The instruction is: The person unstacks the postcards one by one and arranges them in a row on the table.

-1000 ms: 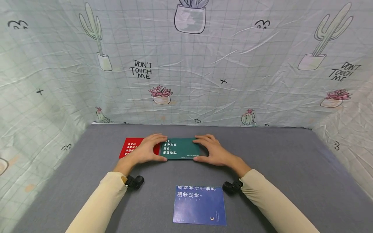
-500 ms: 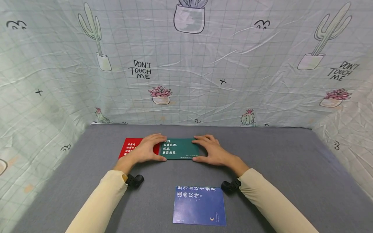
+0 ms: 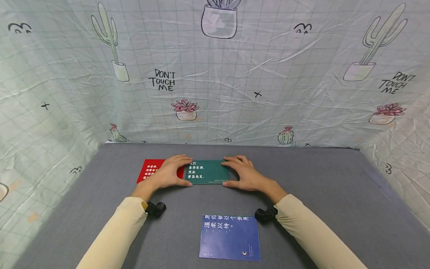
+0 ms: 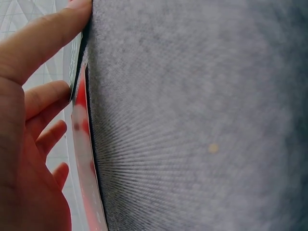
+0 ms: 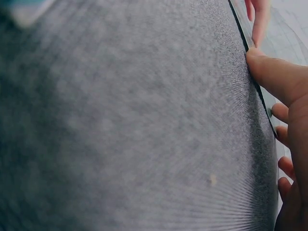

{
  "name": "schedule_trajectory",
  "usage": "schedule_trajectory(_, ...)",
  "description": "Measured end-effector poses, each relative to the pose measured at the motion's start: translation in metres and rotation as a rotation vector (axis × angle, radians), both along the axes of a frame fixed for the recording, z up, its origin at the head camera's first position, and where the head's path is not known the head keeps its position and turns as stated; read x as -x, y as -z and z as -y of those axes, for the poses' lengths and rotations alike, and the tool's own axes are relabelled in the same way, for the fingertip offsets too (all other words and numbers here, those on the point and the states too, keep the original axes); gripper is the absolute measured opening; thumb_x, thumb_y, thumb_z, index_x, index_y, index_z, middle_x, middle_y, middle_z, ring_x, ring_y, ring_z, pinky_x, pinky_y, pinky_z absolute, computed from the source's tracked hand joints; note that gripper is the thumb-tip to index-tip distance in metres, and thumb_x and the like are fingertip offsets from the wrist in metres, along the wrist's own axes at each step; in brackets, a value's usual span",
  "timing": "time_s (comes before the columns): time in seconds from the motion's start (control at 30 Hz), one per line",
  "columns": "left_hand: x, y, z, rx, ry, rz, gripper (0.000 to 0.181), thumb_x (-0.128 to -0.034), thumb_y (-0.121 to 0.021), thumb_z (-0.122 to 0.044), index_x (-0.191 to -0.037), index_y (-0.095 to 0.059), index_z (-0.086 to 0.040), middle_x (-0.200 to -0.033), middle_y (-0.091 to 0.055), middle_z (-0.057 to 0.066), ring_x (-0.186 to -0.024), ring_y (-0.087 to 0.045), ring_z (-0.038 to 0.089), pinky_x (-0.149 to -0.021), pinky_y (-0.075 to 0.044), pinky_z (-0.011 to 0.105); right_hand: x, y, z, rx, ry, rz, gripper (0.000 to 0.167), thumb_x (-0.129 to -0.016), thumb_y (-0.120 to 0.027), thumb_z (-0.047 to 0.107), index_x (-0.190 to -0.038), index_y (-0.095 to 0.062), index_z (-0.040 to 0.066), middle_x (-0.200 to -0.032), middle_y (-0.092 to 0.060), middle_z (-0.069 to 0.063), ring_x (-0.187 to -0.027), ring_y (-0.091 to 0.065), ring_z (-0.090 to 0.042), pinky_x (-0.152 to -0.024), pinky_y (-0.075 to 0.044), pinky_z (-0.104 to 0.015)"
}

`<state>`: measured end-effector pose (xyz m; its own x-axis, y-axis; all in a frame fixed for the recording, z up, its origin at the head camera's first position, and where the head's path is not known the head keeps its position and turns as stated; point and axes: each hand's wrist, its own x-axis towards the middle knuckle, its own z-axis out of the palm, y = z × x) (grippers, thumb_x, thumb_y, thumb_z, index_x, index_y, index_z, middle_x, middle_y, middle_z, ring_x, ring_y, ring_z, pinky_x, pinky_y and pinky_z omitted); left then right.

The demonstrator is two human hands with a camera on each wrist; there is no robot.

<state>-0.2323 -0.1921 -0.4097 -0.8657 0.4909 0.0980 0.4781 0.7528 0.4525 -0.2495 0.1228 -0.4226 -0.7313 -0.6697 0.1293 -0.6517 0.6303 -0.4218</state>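
A green card (image 3: pixel 209 172) with white printed characters lies flat at the far middle of the grey table, lapping over the right end of a red card (image 3: pixel 152 167). At its left end my left hand (image 3: pixel 170 172) grips it, thumb on the near edge and fingers at the far edge. The right hand (image 3: pixel 248 173) holds the other end in the same way. The left wrist view shows the left thumb (image 4: pixel 43 43) at the edge of the green card, with the red card (image 4: pixel 83 139) beneath the palm. Part of the red card is hidden by the left hand.
Nearer to me, between the forearms, a blue card (image 3: pixel 230 239) with white characters and a moon lies on the grey table (image 3: pixel 319 179). Behind and at both sides hangs a white cloth (image 3: pixel 228 112) printed with cacti.
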Motion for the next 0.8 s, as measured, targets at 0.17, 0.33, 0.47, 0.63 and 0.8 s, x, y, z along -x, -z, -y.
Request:
schedule_trajectory(0.17,0.0001,0.0002,-0.0007,0.004,0.001,0.006,0.080,-0.0708,-0.079,-0.040,-0.138,-0.050,-0.007,-0.143,-0.045,0.011,-0.137,-0.028,0.032,-0.109,-0.019,0.058,-0.0006,0.0006,-0.0002,-0.005,0.006,-0.002,0.070,-0.084,-0.065,0.054,-0.142,-0.046,0.019,-0.152,-0.033,-0.003,-0.136,-0.024,-0.028,-0.101,-0.026,-0.054)
schedule_trajectory(0.33,-0.0008,-0.0005,-0.0002,0.009,-0.008,0.011,0.081,-0.0710,-0.079,-0.040,-0.139,-0.050,-0.007,-0.144,-0.044,0.011,-0.138,-0.027,0.032,-0.110,-0.018,0.058,-0.0007,0.0001,-0.0003,-0.010,0.001,-0.003,0.070,-0.085,-0.064,0.054,-0.142,-0.046,0.019,-0.152,-0.033,-0.003,-0.136,-0.024,-0.028,-0.101,-0.026,-0.054)
schedule_trajectory(0.47,-0.0005,0.0001,0.0003,0.014,-0.013,0.013,0.081,-0.0709,-0.080,-0.041,-0.139,-0.050,-0.008,-0.144,-0.044,0.011,-0.138,-0.026,0.032,-0.110,-0.018,0.058,-0.0003,-0.0001,-0.0005,-0.012,-0.004,-0.005,0.070,-0.085,-0.064,0.054,-0.142,-0.046,0.018,-0.152,-0.033,-0.004,-0.136,-0.024,-0.027,-0.101,-0.026,-0.055)
schedule_trajectory(0.63,-0.0004,0.0005,0.0007,0.012,-0.013,0.018,0.083,-0.0702,-0.080,-0.042,-0.139,-0.049,-0.008,-0.144,-0.044,0.011,-0.138,-0.026,0.032,-0.110,-0.018,0.058,0.0002,0.0003,-0.0007,-0.012,-0.007,-0.007,0.070,-0.085,-0.064,0.054,-0.142,-0.047,0.018,-0.152,-0.033,-0.004,-0.136,-0.024,-0.027,-0.101,-0.026,-0.055)
schedule_trajectory(0.8,-0.0001,0.0008,0.0012,0.011,-0.013,0.018,0.083,-0.0703,-0.080,-0.042,-0.139,-0.049,-0.007,-0.144,-0.044,0.011,-0.138,-0.026,0.032,-0.110,-0.018,0.058,0.0005,0.0004,-0.0006,-0.007,-0.006,-0.005,0.070,-0.085,-0.064,0.054,-0.142,-0.046,0.018,-0.151,-0.033,-0.004,-0.136,-0.024,-0.028,-0.101,-0.025,-0.056)
